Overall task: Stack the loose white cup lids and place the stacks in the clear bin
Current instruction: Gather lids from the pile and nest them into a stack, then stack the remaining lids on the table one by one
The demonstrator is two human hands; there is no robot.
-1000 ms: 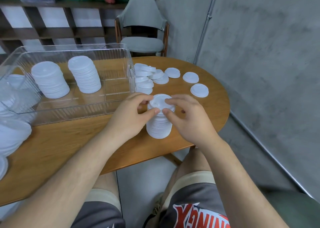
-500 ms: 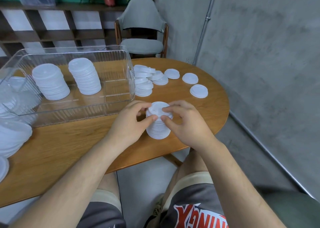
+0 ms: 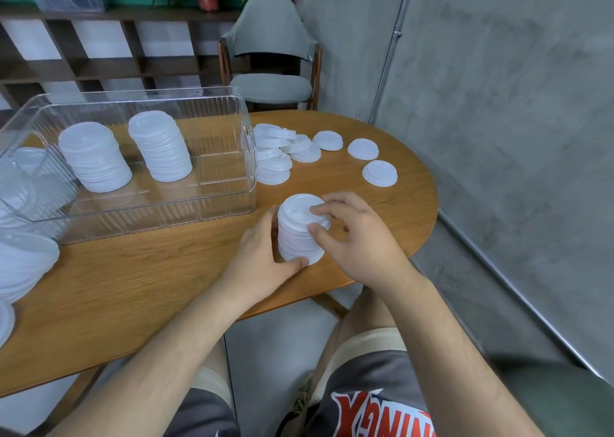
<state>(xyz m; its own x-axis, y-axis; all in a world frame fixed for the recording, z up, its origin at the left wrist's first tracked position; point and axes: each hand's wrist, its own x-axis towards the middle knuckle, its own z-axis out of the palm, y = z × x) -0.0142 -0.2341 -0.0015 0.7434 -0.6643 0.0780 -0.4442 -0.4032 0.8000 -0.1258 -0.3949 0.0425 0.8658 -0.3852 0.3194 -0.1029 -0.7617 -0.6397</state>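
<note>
Both hands clasp the lid stack (image 3: 299,237) at frame centre.
Left hand (image 3: 260,257) fingers curl round its base, right hand (image 3: 360,240) fingers clamp its top; clear bin (image 3: 247,127) stands upper left.

On the surface (image 3: 133,287) the bin (image 3: 149,217) sits left, with two stacks (image 3: 159,150) side by side in it. A third stack (image 3: 297,237) stands right of its near corner, between the left hand (image 3: 262,257) and right hand (image 3: 362,244). Loose lids (image 3: 289,150) lie behind, beside the bin's right wall.

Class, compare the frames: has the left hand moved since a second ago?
Yes. The left hand slid down from the top of the stack to its base, thumb now at the table.
</note>
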